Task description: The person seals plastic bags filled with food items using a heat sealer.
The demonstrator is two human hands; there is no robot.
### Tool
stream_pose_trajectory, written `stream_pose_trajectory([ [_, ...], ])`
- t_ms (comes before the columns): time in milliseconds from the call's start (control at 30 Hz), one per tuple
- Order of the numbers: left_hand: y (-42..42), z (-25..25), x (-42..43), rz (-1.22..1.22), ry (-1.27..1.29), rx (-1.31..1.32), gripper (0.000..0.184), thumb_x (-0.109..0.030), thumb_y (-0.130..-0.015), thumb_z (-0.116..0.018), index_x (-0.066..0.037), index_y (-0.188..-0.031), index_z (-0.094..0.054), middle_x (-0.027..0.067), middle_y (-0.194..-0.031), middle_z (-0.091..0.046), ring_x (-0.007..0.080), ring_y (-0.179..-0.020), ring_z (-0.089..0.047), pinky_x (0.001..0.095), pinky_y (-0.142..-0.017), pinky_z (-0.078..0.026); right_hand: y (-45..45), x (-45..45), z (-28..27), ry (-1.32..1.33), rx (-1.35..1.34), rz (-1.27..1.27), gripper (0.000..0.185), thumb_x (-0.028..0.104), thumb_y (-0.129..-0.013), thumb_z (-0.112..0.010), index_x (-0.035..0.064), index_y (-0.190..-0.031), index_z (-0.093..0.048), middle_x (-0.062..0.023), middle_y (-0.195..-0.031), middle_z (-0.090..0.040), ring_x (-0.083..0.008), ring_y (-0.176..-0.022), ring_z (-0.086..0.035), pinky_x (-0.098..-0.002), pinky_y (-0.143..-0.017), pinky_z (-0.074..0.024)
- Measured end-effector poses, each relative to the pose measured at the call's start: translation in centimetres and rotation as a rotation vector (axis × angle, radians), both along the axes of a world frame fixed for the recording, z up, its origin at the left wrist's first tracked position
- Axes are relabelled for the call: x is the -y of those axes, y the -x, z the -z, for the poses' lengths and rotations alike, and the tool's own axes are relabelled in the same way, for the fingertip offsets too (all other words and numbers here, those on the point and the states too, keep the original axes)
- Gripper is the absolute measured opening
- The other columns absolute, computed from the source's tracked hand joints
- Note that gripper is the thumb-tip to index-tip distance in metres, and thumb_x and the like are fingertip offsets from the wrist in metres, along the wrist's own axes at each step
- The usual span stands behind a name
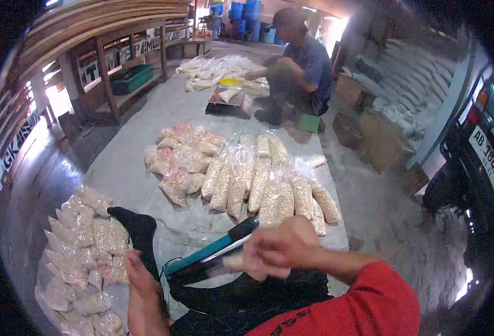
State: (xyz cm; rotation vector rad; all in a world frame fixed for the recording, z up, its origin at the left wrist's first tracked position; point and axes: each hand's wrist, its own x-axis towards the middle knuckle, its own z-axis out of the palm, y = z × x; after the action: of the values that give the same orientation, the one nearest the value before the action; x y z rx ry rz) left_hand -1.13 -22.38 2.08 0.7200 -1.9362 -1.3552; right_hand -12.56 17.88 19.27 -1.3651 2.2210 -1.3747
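Observation:
My left hand (140,274) is beside my black-socked foot, next to the packed bags (82,241) on the left. It looks extended, with nothing visible in it. My right hand (278,249) is over my lap, blurred by motion, with its fingers partly curled; whether it holds anything cannot be made out. A pale smear shows just left of its fingers. Below and left of that hand lies a long teal-and-black tool resembling a bag sealer (210,252), angled across my legs. Ahead are tall clear bags of pale pellet-like pieces (275,196).
Smaller filled bags with reddish marks (185,154) lie beyond on the pale ground sheet (124,145). A person (303,67) squats near a scale (228,102) and a heap of bags (219,67). Wooden racks (110,84) stand left; a vehicle (476,151) stands right.

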Motion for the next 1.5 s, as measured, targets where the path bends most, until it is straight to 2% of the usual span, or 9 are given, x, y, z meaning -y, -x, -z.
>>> stream_pose_trajectory([
  [33,-0.9,0.4,-3.0,0.287,-0.098,-0.210,0.051,-0.049,-0.101,-0.055,-0.002,-0.120,-0.062,0.0114,-0.106,-0.062,0.0259,-0.101,-0.059,0.0367,-0.091,-0.045,-1.7,-0.3,2.0,-0.010,0.079,-0.006,0.017,0.020,-0.098,-0.061,0.0071,-0.106,-0.068,-0.0108,-0.101,-0.069,-0.0279,-0.096,-0.068,-0.0393,-0.082,-0.0537],
  [100,-4.3,-7.2,-12.3,0.605,0.141,0.096,0.066,-0.049,-0.086,-0.075,-0.001,-0.129,-0.059,0.0163,-0.128,-0.060,0.0284,-0.120,-0.057,0.0396,-0.100,-0.045,-4.9,-0.8,5.2,-0.002,0.212,0.027,0.013,0.013,-0.097,-0.065,0.0024,-0.104,-0.070,-0.0102,-0.097,-0.071,-0.0215,-0.094,-0.069,-0.0348,-0.085,-0.0537],
  [233,-7.2,-2.1,-21.3,0.535,-0.197,-0.025,0.054,-0.014,-0.080,-0.083,-0.002,-0.125,-0.056,0.0131,-0.125,-0.061,0.0252,-0.113,-0.060,0.0419,-0.099,-0.049,-8.0,-0.8,13.0,0.009,0.411,0.052,0.014,0.014,-0.095,-0.069,0.0022,-0.102,-0.070,-0.0108,-0.098,-0.072,-0.0207,-0.095,-0.069,-0.0332,-0.088,-0.0529],
  [400,-7.0,-3.8,-23.6,0.170,-0.109,0.038,0.016,-0.009,-0.087,-0.075,-0.003,-0.078,-0.063,0.0049,-0.079,-0.062,0.0187,-0.080,-0.064,0.0354,-0.083,-0.054,-6.1,-0.1,13.7,0.038,0.361,0.018,0.018,0.014,-0.094,-0.069,0.0033,-0.108,-0.072,-0.0111,-0.100,-0.072,-0.0210,-0.098,-0.068,-0.0342,-0.089,-0.0528],
  [600,-6.9,-3.5,-22.7,0.288,0.253,-0.008,0.016,-0.013,-0.087,-0.078,-0.002,-0.080,-0.069,0.0083,-0.084,-0.069,0.0216,-0.083,-0.067,0.0353,-0.080,-0.054,-4.7,-0.2,13.6,0.096,0.475,-0.101,0.022,0.021,-0.097,-0.067,0.0050,-0.112,-0.071,-0.0110,-0.104,-0.069,-0.0236,-0.102,-0.067,-0.0367,-0.091,-0.0515],
  [700,-6.2,-3.1,-25.4,0.103,-0.002,-0.181,0.019,-0.019,-0.091,-0.075,-0.001,-0.084,-0.072,0.0105,-0.089,-0.072,0.0218,-0.084,-0.067,0.0353,-0.080,-0.053,-4.9,-0.2,14.0,0.088,0.533,-0.041,0.018,0.016,-0.095,-0.070,0.0033,-0.108,-0.072,-0.0102,-0.105,-0.069,-0.0219,-0.102,-0.066,-0.0351,-0.091,-0.0511],
  [933,-6.6,-4.2,-23.4,0.171,0.149,0.068,0.022,-0.020,-0.096,-0.068,0.001,-0.090,-0.072,0.0117,-0.092,-0.073,0.0225,-0.085,-0.068,0.0360,-0.081,-0.053,-5.2,1.2,16.2,0.345,0.385,-0.005,0.021,0.018,-0.093,-0.073,0.0015,-0.106,-0.071,-0.0081,-0.102,-0.069,-0.0173,-0.098,-0.065,-0.0317,-0.088,-0.0512],
  [1233,-6.8,-5.7,-22.6,0.126,0.018,0.177,0.027,-0.026,-0.098,-0.066,0.000,-0.094,-0.073,0.0107,-0.093,-0.073,0.0236,-0.089,-0.068,0.0360,-0.085,-0.052,-5.8,0.4,12.3,0.010,0.683,0.149,0.017,0.019,-0.092,-0.075,0.0050,-0.100,-0.070,-0.0011,-0.095,-0.069,-0.0079,-0.089,-0.062,-0.0273,-0.078,-0.0514],
  [1500,-7.0,-4.3,-22.4,0.298,0.099,0.004,0.025,-0.019,-0.102,-0.057,0.002,-0.106,-0.070,0.0153,-0.098,-0.068,0.0273,-0.094,-0.067,0.0349,-0.085,-0.051,-6.2,0.4,15.7,0.189,0.479,0.087,0.019,0.017,-0.092,-0.076,0.0029,-0.104,-0.071,0.0008,-0.086,-0.069,-0.0062,-0.078,-0.062,-0.0240,-0.070,-0.0508],
])
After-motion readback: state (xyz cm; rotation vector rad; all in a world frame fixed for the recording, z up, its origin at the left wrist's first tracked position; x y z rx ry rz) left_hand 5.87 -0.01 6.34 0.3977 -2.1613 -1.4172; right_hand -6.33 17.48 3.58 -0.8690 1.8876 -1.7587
